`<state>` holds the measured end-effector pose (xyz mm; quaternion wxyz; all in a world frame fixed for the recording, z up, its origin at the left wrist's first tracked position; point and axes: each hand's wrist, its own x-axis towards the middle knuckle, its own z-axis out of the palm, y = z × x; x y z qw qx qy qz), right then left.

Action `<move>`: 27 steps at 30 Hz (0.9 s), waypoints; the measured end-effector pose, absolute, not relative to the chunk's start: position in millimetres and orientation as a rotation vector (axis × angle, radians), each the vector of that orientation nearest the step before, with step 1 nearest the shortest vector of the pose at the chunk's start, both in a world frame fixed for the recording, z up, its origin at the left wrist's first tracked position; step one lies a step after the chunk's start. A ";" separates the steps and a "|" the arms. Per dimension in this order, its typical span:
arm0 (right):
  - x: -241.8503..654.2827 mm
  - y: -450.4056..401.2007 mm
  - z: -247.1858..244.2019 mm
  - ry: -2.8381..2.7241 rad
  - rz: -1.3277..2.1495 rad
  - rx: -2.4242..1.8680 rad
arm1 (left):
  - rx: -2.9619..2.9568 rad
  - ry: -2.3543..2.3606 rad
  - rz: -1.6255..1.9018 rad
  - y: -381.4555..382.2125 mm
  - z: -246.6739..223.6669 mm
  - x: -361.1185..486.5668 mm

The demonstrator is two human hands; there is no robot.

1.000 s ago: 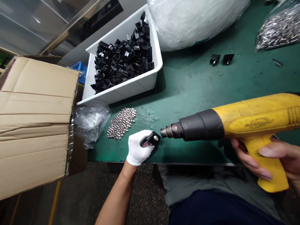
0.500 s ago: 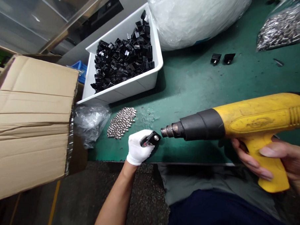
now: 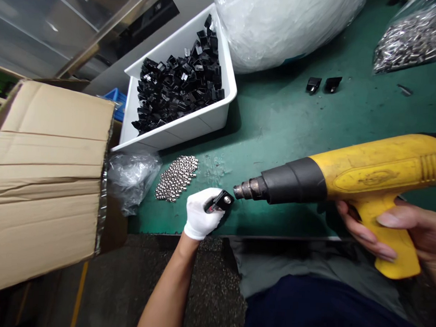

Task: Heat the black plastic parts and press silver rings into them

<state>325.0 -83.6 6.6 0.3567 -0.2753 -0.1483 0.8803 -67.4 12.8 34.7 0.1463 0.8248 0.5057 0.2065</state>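
My left hand [image 3: 202, 215], in a white glove, is closed around a small black part [image 3: 223, 201] with a round metal piece in its end. Something red shows between the fingers. My bare right hand [image 3: 388, 231] grips the handle of a yellow heat gun [image 3: 380, 166] with a black collar. Its stepped metal nozzle points left and stops just short of the black part. Left of the gloved hand lies a patch of small metal pieces [image 3: 177, 178] on the green table [image 3: 277, 122].
A white bin [image 3: 190, 128] of black parts stands at the back left, beside a large plastic-wrapped bundle [image 3: 282, 26]. Two black parts [image 3: 332, 84] lie behind the heat gun. A bag of metal pieces [image 3: 414, 44] is at the far right, a cardboard box [image 3: 47, 185] at the left.
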 end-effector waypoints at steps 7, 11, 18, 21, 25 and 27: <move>325.6 -82.1 7.1 -0.405 2.279 -0.715 | 2.374 1.483 0.573 12.1 34.5 -67.5; 324.5 -81.5 9.7 -0.405 2.267 -0.738 | 2.370 1.489 0.564 12.0 34.3 -67.6; 324.1 -80.5 10.4 -0.424 2.269 -0.740 | 2.367 1.507 0.548 11.7 34.4 -67.7; 324.1 -80.6 11.1 -0.389 2.284 -0.733 | 2.365 1.487 0.555 11.8 35.2 -67.3; 323.5 -80.7 14.0 -0.384 2.277 -0.749 | 2.362 1.472 0.565 12.2 36.2 -66.7; 323.4 -80.7 14.8 -0.383 2.272 -0.761 | 2.359 1.468 0.571 12.2 36.5 -66.4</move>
